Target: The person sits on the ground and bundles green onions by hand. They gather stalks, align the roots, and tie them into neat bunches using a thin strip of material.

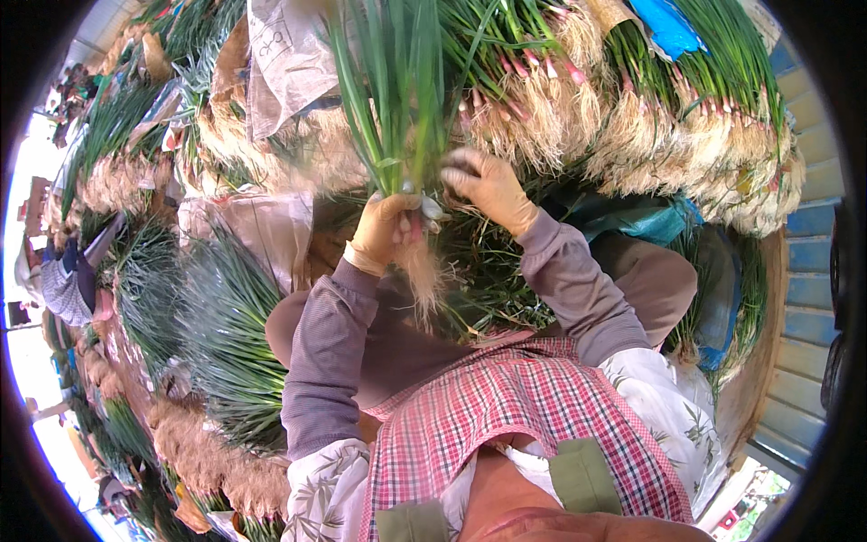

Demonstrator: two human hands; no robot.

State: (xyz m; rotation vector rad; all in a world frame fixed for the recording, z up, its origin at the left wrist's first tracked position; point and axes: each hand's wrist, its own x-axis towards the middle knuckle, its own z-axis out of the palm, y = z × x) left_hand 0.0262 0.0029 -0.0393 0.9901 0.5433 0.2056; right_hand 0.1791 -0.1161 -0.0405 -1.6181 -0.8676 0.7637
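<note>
My left hand (386,230), in a pale rubber glove, grips a bunch of green onions (399,101) around the stems near the bulbs. The leaves point away from me and the roots hang towards my lap. My right hand (489,186), gloved too and slightly blurred, is just right of the bunch with its fingers curled and apart; nothing shows in it. White bulbs (431,209) stick out beside my left hand's fingers. Loose green leaves and trimmings (501,271) lie below, between my knees.
Piles of onions with long pale roots (542,129) stand ahead and at the right. More green bunches (237,339) lie at my left, by a whitish sack (250,230). A teal plastic bag (637,220) is by my right knee. A ribbed metal wall (806,284) bounds the right side.
</note>
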